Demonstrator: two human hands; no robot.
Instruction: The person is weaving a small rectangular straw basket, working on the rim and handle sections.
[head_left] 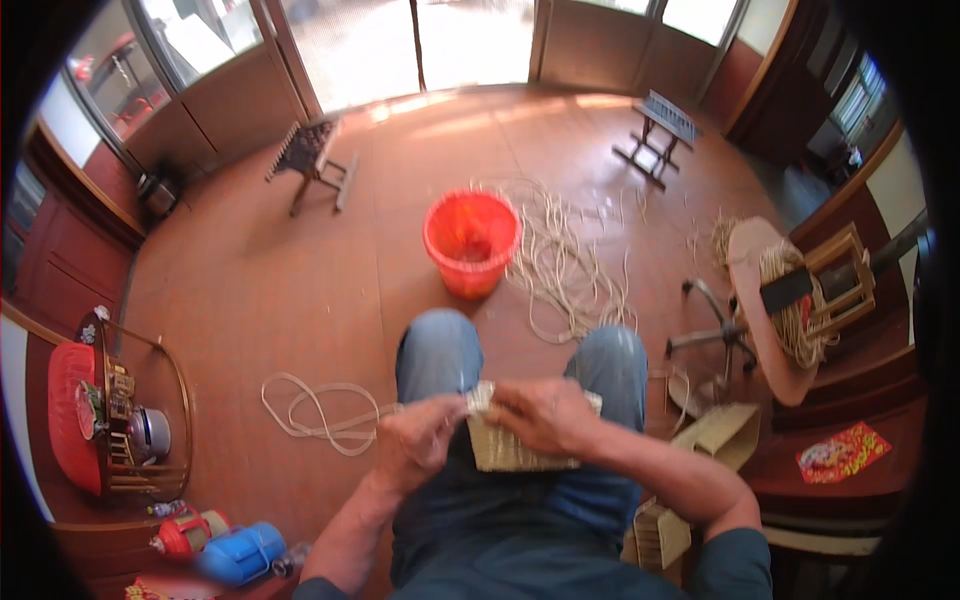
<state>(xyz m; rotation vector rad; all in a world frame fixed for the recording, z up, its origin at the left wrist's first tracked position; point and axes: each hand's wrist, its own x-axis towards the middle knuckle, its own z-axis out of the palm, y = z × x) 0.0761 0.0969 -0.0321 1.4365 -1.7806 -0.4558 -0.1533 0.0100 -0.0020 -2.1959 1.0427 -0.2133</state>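
Observation:
A straw-coloured woven basket (520,455) with a boxy shape rests across my lap, between my knees. My right hand (550,412) grips its upper edge, with the fingers curled over the rim. At the basket's left corner, my left hand (418,438) is closed in a pinch on a pale weaving strip. This strip runs out past the left hand to a loose loop (320,432) on the floor at my left. The fingertips partly hide where strip and basket meet.
A red bucket (472,283) stands ahead of my knees, beside a tangle of strips (570,262). Two folding stools (308,150) (668,122) stand farther off. At right are a swivel chair (745,265) with coiled strips and more woven pieces (735,437). Vacuum flasks (240,553) are at lower left.

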